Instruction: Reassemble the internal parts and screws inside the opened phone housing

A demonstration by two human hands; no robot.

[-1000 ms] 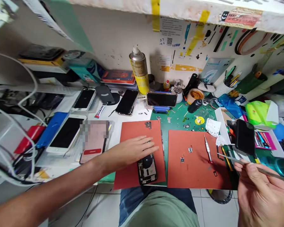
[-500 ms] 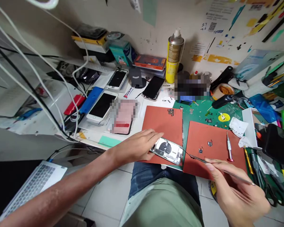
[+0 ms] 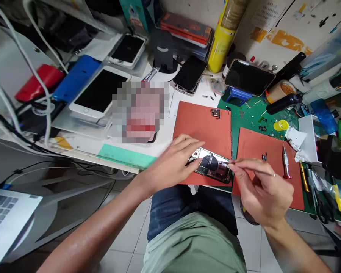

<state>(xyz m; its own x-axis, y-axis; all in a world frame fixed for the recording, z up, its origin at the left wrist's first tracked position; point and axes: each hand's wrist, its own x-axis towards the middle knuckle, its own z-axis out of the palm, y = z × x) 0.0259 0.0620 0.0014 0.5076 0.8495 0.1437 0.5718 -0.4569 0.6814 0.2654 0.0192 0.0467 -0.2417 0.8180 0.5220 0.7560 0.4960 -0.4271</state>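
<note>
An opened phone (image 3: 213,165) with its inner parts showing lies on the left red-brown mat (image 3: 201,125), close to the table's front edge. My left hand (image 3: 177,161) grips the phone's left end, thumb and fingers on opposite edges. In a pinch, my right hand (image 3: 261,189) holds thin metal tweezers (image 3: 269,173) at the phone's right end. The fingers cover most of the tweezers, and their tips are too small to make out. A small metal part (image 3: 215,113) rests at the top of the left mat.
On the right red-brown mat (image 3: 272,193) lie a screwdriver (image 3: 285,161) and a small part (image 3: 264,156). A phone (image 3: 250,77) leans on a blue stand behind. More phones, a yellow spray can (image 3: 220,47) and white cables (image 3: 31,57) surround the work spot.
My right hand has moved left, bringing the tweezers from beside the phone to its right end. My left hand still holds the phone. The view has shifted closer to the table.
</note>
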